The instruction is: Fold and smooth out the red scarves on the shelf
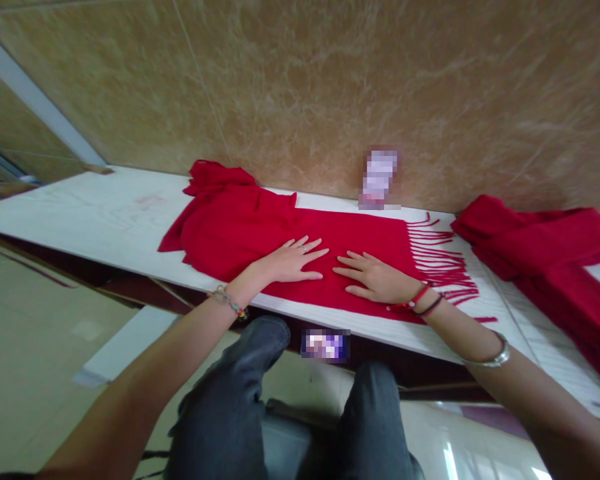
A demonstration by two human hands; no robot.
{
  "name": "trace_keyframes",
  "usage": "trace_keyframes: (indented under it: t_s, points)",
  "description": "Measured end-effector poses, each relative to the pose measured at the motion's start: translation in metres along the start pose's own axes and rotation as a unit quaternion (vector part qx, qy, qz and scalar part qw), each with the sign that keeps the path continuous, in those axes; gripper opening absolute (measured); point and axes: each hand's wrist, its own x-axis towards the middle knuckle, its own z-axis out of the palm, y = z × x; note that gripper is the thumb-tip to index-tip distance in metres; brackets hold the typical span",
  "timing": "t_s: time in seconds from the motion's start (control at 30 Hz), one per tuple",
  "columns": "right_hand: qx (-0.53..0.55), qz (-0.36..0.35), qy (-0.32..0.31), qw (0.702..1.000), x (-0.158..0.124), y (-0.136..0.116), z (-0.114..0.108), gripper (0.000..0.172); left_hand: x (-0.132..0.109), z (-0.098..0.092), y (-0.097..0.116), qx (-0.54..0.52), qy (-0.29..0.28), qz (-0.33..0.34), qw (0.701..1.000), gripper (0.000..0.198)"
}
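A red scarf (375, 233) lies across the white table, its fringe (443, 260) spread out toward the right. Its left part is bunched in loose folds. My left hand (295, 261) rests flat on the middle of the cloth, fingers apart and pointing right. Facing it, my right hand (373, 277) also lies flat on the scarf, nearer the fringed end. A short gap of smooth red cloth separates the fingertips of both hands. Neither hand grips the fabric.
More red cloth (535, 240) lies folded and crossed at the table's right end. A blurred-out item (379, 177) stands at the back against the tan marbled wall (300, 87). The white table (105, 213) is long and narrow; my knees are at its front edge.
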Motion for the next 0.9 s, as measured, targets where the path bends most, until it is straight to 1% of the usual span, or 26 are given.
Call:
trace_keyframes:
  t_s: [0.03, 0.1, 0.17, 0.3, 0.37, 0.43, 0.5, 0.6, 0.67, 0.8, 0.9]
  points:
    - [-0.004, 0.011, -0.012, 1.0, -0.001, 0.001, 0.001, 0.052, 0.0, -0.002, -0.001, 0.004, -0.011, -0.006, 1.0, 0.08]
    - [-0.004, 0.012, -0.031, 0.999, -0.004, 0.002, 0.002, 0.054, -0.001, -0.008, -0.001, 0.011, -0.024, -0.02, 0.999, 0.089]
    - [-0.001, 0.008, -0.035, 0.999, -0.008, 0.0, 0.002, 0.054, -0.004, -0.011, 0.002, 0.015, -0.016, -0.045, 0.999, 0.093]
    - [-0.001, 0.031, -0.032, 0.999, -0.021, -0.01, 0.001, 0.053, -0.014, -0.01, 0.012, 0.003, 0.005, -0.087, 0.996, 0.092]
    - [0.002, 0.034, -0.034, 0.999, -0.028, -0.017, 0.0, 0.054, -0.019, -0.008, 0.015, -0.03, -0.016, -0.109, 0.993, 0.094]
    - [0.003, 0.042, -0.032, 0.999, -0.035, -0.022, 0.0, 0.056, -0.02, -0.007, 0.016, -0.068, -0.053, -0.13, 0.988, 0.098]
    - [-0.008, 0.069, -0.017, 0.997, -0.04, -0.026, 0.003, 0.057, -0.019, -0.008, 0.015, -0.087, -0.082, -0.136, 0.983, 0.104]
    - [-0.038, 0.118, 0.009, 0.992, -0.046, -0.03, 0.009, 0.059, -0.015, -0.01, 0.013, -0.092, -0.095, -0.141, 0.981, 0.111]
    - [-0.054, 0.14, 0.015, 0.989, -0.048, -0.033, 0.013, 0.059, -0.013, -0.012, 0.013, -0.095, -0.102, -0.147, 0.979, 0.114]
    - [-0.093, 0.21, -0.001, 0.973, -0.051, -0.042, 0.015, 0.068, -0.011, -0.015, 0.013, -0.099, -0.111, -0.152, 0.977, 0.114]
    - [-0.102, 0.238, -0.028, 0.965, -0.049, -0.038, 0.006, 0.073, -0.011, -0.015, 0.013, -0.104, -0.107, -0.159, 0.976, 0.106]
